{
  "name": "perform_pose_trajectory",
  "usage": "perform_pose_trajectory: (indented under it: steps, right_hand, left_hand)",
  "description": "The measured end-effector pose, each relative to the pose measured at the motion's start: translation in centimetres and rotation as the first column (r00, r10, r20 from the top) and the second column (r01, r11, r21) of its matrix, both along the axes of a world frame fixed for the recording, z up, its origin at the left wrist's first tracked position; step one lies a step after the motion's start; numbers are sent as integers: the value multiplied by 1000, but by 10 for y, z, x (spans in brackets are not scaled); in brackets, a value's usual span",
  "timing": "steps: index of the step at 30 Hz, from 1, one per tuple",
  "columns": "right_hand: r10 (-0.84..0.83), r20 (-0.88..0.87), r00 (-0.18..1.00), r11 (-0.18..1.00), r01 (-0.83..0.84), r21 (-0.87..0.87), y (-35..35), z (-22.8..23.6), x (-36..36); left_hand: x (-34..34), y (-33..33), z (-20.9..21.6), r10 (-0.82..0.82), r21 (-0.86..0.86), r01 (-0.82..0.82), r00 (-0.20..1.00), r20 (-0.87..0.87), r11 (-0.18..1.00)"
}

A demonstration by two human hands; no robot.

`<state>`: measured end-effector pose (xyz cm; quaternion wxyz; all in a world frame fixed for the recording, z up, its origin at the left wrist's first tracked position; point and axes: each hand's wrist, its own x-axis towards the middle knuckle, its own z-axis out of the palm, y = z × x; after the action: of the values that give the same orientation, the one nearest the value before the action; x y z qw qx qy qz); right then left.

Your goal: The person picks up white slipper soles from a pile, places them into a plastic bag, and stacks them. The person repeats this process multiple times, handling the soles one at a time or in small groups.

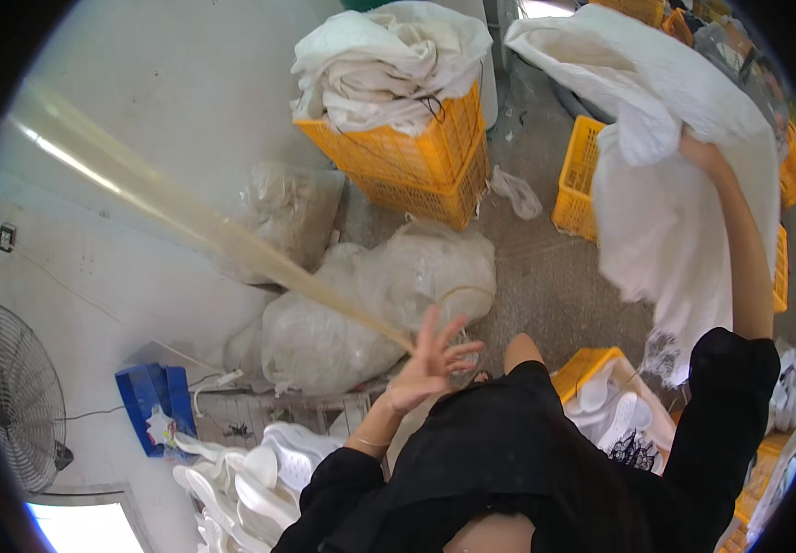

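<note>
A large white woven sack point(684, 212) hangs from my right hand point(707, 155), which is closed on its cloth with that arm stretched forward on the right. The sack's lower end is frayed into loose threads, and its upper part billows outward. My left hand point(427, 364) is held out in front of my body, its fingers spread and nothing in them. Just beyond it, a long pale translucent tube or strip point(223, 230) slants down from the upper left. Whether that strip touches my left fingers I cannot tell.
Stacked yellow crates point(453, 152) hold a heap of white sacking point(389, 64). Stuffed clear plastic bags point(352, 318) lie by the wall. White shoe-like pieces point(251, 479) pile at lower left, near a blue bin point(154, 410) and a fan point(16, 396). Another yellow crate point(580, 175) stands beside the sack.
</note>
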<state>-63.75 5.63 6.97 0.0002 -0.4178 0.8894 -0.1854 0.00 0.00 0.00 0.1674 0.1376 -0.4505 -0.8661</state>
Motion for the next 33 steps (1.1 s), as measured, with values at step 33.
perform_pose_trajectory:
  steps: [33]
  right_hand:
    - [738,214,640,515,-739,434,-865,-173,-5]
  left_hand:
    - [-319,-722,-58,650,-766,520,441,619,378]
